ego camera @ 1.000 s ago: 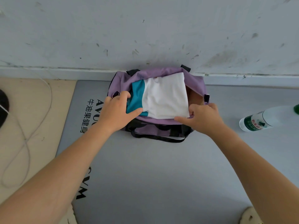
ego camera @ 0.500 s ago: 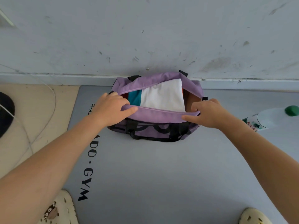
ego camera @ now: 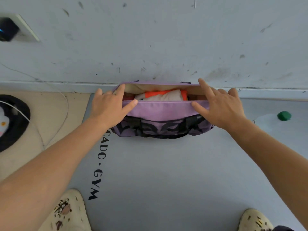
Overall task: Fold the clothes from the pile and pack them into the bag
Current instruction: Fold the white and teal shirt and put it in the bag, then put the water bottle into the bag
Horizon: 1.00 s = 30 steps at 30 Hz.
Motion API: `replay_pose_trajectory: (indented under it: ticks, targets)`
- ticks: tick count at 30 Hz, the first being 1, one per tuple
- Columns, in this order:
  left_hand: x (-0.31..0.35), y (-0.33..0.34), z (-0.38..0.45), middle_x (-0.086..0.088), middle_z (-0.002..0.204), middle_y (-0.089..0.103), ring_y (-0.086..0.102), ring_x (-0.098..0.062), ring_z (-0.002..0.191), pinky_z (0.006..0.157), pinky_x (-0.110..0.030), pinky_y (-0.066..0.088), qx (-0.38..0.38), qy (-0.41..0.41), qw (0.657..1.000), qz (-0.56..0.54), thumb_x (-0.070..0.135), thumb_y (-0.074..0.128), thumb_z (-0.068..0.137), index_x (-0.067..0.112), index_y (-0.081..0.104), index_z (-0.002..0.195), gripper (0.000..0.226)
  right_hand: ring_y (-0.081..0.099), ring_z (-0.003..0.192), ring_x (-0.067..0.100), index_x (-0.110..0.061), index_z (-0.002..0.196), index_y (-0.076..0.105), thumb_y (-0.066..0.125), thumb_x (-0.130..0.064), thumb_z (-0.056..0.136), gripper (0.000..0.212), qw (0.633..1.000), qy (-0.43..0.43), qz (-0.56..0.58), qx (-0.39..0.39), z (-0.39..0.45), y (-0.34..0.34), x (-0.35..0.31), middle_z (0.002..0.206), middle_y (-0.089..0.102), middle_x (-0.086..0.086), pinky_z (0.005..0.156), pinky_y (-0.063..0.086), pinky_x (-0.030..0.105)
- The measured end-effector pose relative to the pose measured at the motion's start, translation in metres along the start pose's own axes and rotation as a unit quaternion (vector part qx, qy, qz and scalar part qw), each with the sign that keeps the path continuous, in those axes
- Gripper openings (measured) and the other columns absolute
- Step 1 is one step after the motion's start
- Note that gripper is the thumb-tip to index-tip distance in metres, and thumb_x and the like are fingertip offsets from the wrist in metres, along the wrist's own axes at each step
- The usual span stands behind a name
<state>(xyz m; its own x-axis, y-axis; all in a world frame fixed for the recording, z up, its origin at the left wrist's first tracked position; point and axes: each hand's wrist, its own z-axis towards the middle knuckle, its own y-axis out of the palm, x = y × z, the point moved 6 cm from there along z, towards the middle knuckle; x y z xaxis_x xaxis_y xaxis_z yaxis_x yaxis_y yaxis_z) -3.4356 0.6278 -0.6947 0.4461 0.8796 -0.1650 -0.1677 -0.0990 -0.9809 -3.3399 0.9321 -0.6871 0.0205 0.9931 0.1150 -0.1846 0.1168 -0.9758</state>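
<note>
A purple duffel bag (ego camera: 160, 110) with black handles stands on the grey mat against the wall, its top open in a narrow slot. Folded clothes (ego camera: 163, 96), white with orange, lie inside, with a red piece at the left end. My left hand (ego camera: 108, 107) spans the left end of the opening, thumb on the near rim and index finger on the far rim. At the right end my right hand (ego camera: 220, 104) does the same with its fingers spread. The pile of clothes is out of view.
The grey gym mat (ego camera: 166, 172) covers the floor in front of me. A clear bottle with a green cap (ego camera: 284, 116) lies right of the bag. A black round item (ego camera: 15, 124) and a thin cable (ego camera: 63, 117) lie left. My slippers (ego camera: 71, 212) show at the bottom.
The white and teal garment has sunk into the bag. Both hands moved from the near rim to span the opening's ends, which has narrowed. The camera view tilted and the bag now stands upright.
</note>
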Motion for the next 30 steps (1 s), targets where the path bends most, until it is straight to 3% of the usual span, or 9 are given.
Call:
replay_pose_trajectory:
  ticks: [4,6,12,14,16,20,25,28,30]
  targets:
    - [-0.002,-0.041,-0.026,-0.017,0.085,0.072,0.066,-0.030,0.077,0.074,-0.040,0.033,0.028,0.006,0.999,0.015,0.069,0.018,0.092,0.009,0.050,0.130,0.077,0.060,0.085,0.029,-0.026,0.151,0.022,0.027,-0.066,0.091,0.072,0.999,0.010,-0.002,0.046,-0.024,-0.049,-0.002,0.100,0.070,0.004,0.080,0.029,0.041]
    - [-0.001,-0.051,-0.040,-0.017,0.088,0.072,0.066,-0.030,0.080,0.075,-0.040,0.033,0.021,0.007,1.000,0.011,0.069,0.018,0.092,0.010,0.050,0.131,0.078,0.061,0.084,0.028,-0.026,0.149,0.024,0.028,-0.065,0.090,0.071,0.999,0.015,-0.015,0.049,-0.040,-0.061,-0.006,0.107,0.070,0.002,0.079,0.027,0.040]
    - [0.025,-0.022,-0.090,-0.012,0.111,0.070,0.062,-0.028,0.104,0.092,-0.044,0.034,-0.092,0.000,0.996,-0.016,0.075,0.006,0.086,0.018,0.038,0.140,0.084,0.060,0.103,0.025,-0.029,0.149,0.019,0.022,-0.065,0.093,0.066,0.992,0.017,-0.005,-0.123,-0.102,-0.030,-0.018,0.136,0.057,-0.003,0.086,0.033,0.042]
    - [0.043,-0.003,-0.104,-0.011,0.120,0.067,0.059,-0.029,0.112,0.093,-0.044,0.036,-0.166,-0.005,0.985,-0.039,0.076,0.008,0.086,0.019,0.036,0.140,0.083,0.057,0.113,0.027,-0.033,0.145,0.028,0.031,-0.062,0.095,0.058,0.972,0.044,0.103,-0.206,-0.124,-0.008,-0.014,0.137,0.055,-0.001,0.089,0.039,0.042]
    - [0.060,0.003,-0.108,-0.010,0.120,0.067,0.059,-0.030,0.112,0.084,-0.040,0.040,-0.195,-0.003,0.980,-0.030,0.075,0.012,0.089,0.019,0.044,0.134,0.078,0.061,0.104,0.024,-0.033,0.134,0.046,0.044,-0.056,0.094,0.046,0.908,0.149,0.305,-0.247,-0.141,0.001,0.001,0.122,0.065,0.001,0.084,0.048,0.036]
    - [0.114,-0.024,-0.082,-0.004,0.089,0.069,0.060,-0.027,0.087,0.064,-0.033,0.039,-0.091,0.025,0.992,-0.084,0.062,0.024,0.095,0.021,0.064,0.088,0.058,0.059,0.082,0.019,-0.018,0.113,0.063,0.060,-0.026,0.091,0.024,0.860,0.340,0.380,-0.026,-0.161,-0.009,0.080,0.100,0.064,0.001,0.079,0.052,0.037]
    - [0.242,-0.026,-0.049,0.005,0.079,0.069,0.063,-0.019,0.074,0.069,-0.033,0.050,-0.251,0.109,0.903,-0.332,0.045,0.048,0.097,0.025,0.067,0.086,0.029,0.050,0.119,0.025,-0.008,0.142,0.034,0.072,-0.026,0.083,0.072,0.744,0.540,0.388,0.071,-0.189,0.012,0.184,0.140,0.041,0.011,0.086,0.039,0.029]
    - [0.300,-0.022,-0.026,0.005,0.072,0.070,0.064,-0.017,0.062,0.069,-0.030,0.051,-0.301,0.094,0.837,-0.447,0.037,0.053,0.097,0.024,0.068,0.084,0.024,0.038,0.137,0.024,-0.011,0.151,0.021,0.080,-0.035,0.076,0.098,0.731,0.536,0.421,0.013,-0.177,0.042,0.212,0.153,0.032,0.009,0.107,0.037,0.035]
    - [0.324,-0.020,-0.014,0.003,0.069,0.070,0.066,-0.015,0.061,0.065,-0.026,0.054,-0.301,0.067,0.803,-0.510,0.033,0.053,0.097,0.022,0.070,0.086,0.023,0.038,0.138,0.023,-0.015,0.150,0.025,0.081,-0.035,0.075,0.097,0.730,0.522,0.441,0.010,-0.167,0.062,0.220,0.153,0.034,0.007,0.108,0.035,0.036]
